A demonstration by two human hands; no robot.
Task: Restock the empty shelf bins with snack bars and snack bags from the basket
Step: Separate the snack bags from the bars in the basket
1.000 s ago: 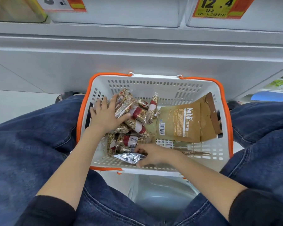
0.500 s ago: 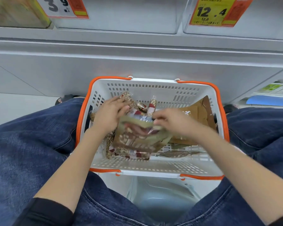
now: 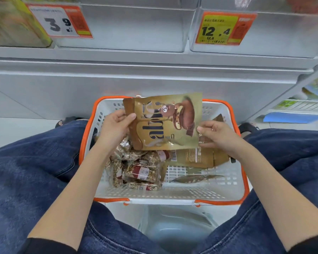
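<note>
A white basket (image 3: 173, 194) with an orange rim sits between my knees. Above it I hold a gold-brown snack bag (image 3: 165, 123) with its printed front facing me. My left hand (image 3: 114, 125) pinches its left edge and my right hand (image 3: 217, 134) pinches its right edge. In the basket's left half lies a pile of several snack bars (image 3: 138, 171) in clear wrappers with red labels. More brown snack bags (image 3: 196, 156) lie flat at the right, partly under the held bag. Two clear shelf bins (image 3: 128, 28) (image 3: 283, 37) stand above, their insides hidden from here.
Price tags reading 3.9 (image 3: 61, 22) and 12.4 (image 3: 222, 28) hang on the bin fronts. A yellow-green box (image 3: 13, 24) fills the bin at far left. My jeans-clad legs flank the basket. A lower shelf with coloured goods (image 3: 301, 109) shows at right.
My right hand left the basket's front, took a snack bag and raised it; my left hand left the snack bars and now pinches the bag's other edge. The view tilted up towards the bins.
</note>
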